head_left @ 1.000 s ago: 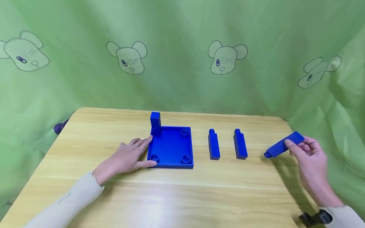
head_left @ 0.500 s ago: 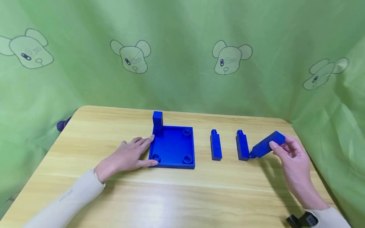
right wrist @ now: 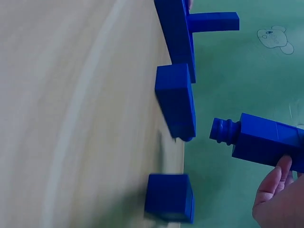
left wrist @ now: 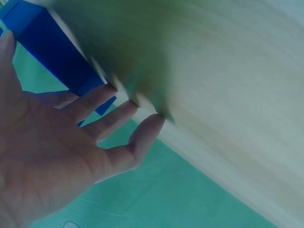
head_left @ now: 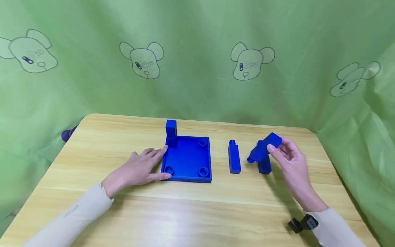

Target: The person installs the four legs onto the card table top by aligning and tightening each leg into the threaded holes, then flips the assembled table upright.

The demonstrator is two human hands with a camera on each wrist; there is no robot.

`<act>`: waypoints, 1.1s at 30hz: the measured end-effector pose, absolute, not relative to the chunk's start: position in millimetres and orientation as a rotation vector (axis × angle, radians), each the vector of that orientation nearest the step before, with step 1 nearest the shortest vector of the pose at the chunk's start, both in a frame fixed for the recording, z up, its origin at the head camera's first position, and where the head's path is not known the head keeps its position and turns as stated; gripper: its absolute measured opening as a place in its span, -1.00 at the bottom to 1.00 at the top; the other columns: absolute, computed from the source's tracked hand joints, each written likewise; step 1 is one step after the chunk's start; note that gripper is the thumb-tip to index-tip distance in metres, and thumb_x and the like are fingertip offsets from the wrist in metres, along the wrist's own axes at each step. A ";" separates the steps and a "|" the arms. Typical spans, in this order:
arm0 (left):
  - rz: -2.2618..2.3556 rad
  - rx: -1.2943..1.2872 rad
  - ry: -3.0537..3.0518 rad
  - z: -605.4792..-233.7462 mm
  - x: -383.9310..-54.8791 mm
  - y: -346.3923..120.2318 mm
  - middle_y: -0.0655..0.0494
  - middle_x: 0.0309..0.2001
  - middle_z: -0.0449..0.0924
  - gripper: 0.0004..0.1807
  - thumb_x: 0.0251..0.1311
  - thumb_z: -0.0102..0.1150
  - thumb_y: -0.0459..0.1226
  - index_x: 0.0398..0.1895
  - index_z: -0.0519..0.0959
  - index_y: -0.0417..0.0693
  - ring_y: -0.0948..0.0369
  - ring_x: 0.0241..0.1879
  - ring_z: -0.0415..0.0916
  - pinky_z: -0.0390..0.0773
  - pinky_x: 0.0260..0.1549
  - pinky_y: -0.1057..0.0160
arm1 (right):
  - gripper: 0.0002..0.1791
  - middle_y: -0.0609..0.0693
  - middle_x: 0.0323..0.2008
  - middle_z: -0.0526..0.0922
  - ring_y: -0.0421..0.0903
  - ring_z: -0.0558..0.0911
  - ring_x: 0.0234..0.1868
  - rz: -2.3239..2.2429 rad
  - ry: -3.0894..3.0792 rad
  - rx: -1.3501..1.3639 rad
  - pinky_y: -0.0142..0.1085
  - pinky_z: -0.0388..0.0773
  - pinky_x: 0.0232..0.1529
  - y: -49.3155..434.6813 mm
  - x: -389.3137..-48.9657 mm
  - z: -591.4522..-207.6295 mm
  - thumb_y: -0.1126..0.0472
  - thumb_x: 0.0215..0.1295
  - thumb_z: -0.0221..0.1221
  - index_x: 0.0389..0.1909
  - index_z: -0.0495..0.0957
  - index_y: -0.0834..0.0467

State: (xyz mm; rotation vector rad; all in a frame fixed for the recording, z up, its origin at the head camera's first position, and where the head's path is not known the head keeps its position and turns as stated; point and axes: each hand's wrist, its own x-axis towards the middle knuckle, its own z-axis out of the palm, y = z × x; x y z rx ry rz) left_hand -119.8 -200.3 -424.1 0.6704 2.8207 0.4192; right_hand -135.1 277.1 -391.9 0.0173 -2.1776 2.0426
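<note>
Since the blue post [head_left: 262,150] is looking like light, stiff plastic, I'm guessing it's handling easily, a bit slick on those flat sides but hardly fragile, so pinching the square body near its plain end is making sense to me. The right hand [head_left: 291,159] is doing just that, holding it tilted, ridged tip [right wrist: 224,131] lower, above the surface [head_left: 185,212] and crossing in front of a lying post [head_left: 264,167] in the head view. Meanwhile the left hand [head_left: 140,169] is resting spread wide, touching the blue tray [head_left: 185,156] along its left side and gripping nothing.
</note>
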 end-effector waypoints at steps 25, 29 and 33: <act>0.410 0.673 2.802 -422.6 -120.7 -201.3 -0.10 0.69 0.20 0.16 0.44 -0.01 0.50 0.82 -0.01 0.00 -0.23 0.62 0.15 0.24 0.29 -0.64 | -0.65 -0.03 -0.17 0.56 -0.20 0.58 -0.18 1.984 -2.255 0.238 -0.49 0.57 -0.11 200.6 -176.1 -391.7 0.29 0.55 0.35 0.22 0.54 0.30; 0.404 0.678 2.807 -422.6 -120.8 -201.3 -0.11 0.68 0.20 0.16 0.44 -0.02 0.50 0.82 -0.01 -0.01 -0.22 0.61 0.17 0.26 0.29 -0.64 | -0.59 -0.01 -0.15 0.55 -0.19 0.57 -0.16 1.951 -2.309 0.248 -0.48 0.57 -0.09 190.9 -179.7 -392.1 0.23 0.59 0.33 0.29 0.51 0.33; 0.404 0.686 2.811 -422.8 -121.3 -201.1 -0.12 0.67 0.22 0.17 0.43 -0.03 0.52 0.82 0.00 -0.01 -0.23 0.60 0.18 0.27 0.28 -0.63 | -0.52 -0.01 -0.11 0.54 -0.18 0.56 -0.12 1.925 -2.363 0.244 -0.48 0.55 -0.08 182.2 -182.9 -393.5 0.15 0.60 0.33 0.36 0.49 0.30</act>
